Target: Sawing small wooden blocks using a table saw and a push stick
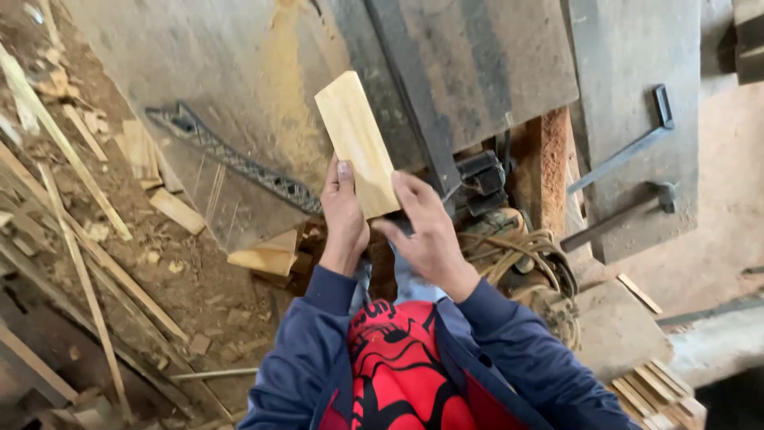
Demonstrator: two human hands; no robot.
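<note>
We hold the cut, pale board (356, 143) up above the saw table (239, 72), left hand (344, 216) and right hand (426, 231) gripping its near end, nothing yet laid down.

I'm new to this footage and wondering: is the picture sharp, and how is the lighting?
Head view: soft, even daylight, no harsh glare; the pale rectangular wooden board held by both hands, left and right, looks fairly sharp, while the offcut-strewn dirt floor at the edges appears softer and slightly stretched.
</note>
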